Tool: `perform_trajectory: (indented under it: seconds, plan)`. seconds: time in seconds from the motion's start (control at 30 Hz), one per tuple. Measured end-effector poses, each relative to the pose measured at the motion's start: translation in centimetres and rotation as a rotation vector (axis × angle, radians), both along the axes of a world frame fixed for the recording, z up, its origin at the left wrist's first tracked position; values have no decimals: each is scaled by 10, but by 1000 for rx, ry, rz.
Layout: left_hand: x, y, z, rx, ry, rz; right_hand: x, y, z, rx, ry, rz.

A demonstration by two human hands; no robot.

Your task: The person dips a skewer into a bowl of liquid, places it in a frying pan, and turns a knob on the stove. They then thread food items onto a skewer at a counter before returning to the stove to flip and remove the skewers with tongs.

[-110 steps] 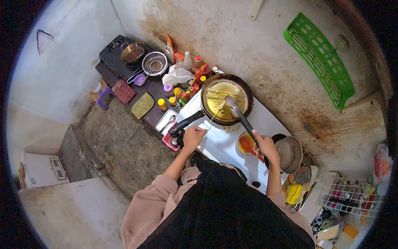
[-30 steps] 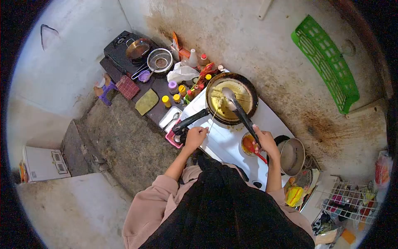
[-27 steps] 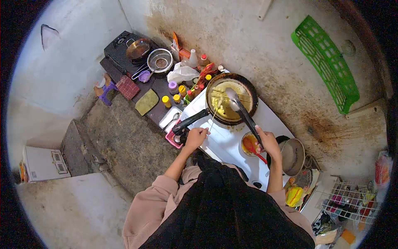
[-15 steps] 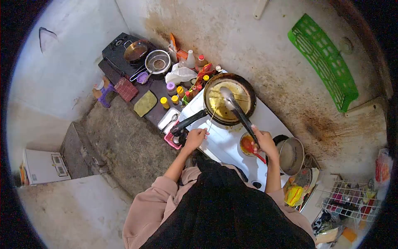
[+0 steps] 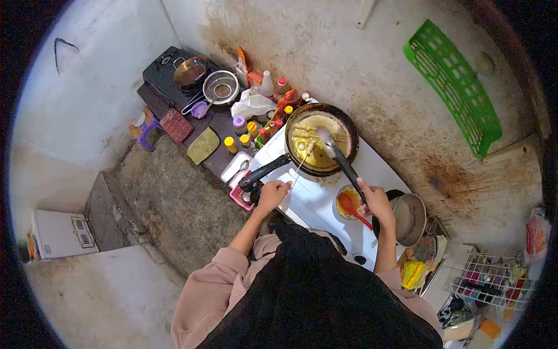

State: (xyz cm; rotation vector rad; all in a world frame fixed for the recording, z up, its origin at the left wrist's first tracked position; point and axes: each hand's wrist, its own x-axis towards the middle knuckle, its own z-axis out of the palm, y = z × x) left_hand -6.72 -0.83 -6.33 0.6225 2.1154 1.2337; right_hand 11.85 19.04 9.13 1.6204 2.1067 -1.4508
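My left hand (image 5: 275, 195) pinches the near end of a thin wooden skewer (image 5: 298, 173), whose far part, with pale food on it, reaches over the frying pan (image 5: 350, 121). Yellowish liquid and more skewered food (image 5: 311, 152) lie in the pan. My right hand (image 5: 375, 200) is closed round the black handle of metal tongs (image 5: 345, 164); the tongs' silver head is over the right part of the pan. Just left of my right hand, a bowl (image 5: 342, 213) of orange sauce holds a red spoon (image 5: 347, 202).
The pan's black handle (image 5: 266, 171) points toward my left hand. A grey pot (image 5: 408, 219) stands right of my right hand. Yellow-capped jars (image 5: 231, 145), a strainer (image 5: 221, 87) and a second pan (image 5: 190, 72) are at the back left. A wire rack (image 5: 494, 279) is at the right.
The tongs and my right hand have shifted slightly right, uncovering more of the red spoon. Food on the skewer in my left hand now shows above the liquid.
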Motion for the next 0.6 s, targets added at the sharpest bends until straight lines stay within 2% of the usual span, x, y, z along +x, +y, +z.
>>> perform_trajectory:
  seconds: [0.17, 0.3, 0.5, 0.6]
  plan:
    - [0, -1, 0, 8, -2, -14, 4, 6, -22, -8, 2, 57]
    - [1, 3, -2, 11, -1, 13, -2, -3, -7, -27, 116, 34]
    - [4, 3, -2, 41, 17, 75, 7, 10, -15, 29, -42, -25]
    - [4, 4, -5, 46, 71, 83, 2, 11, -23, -30, 19, 31]
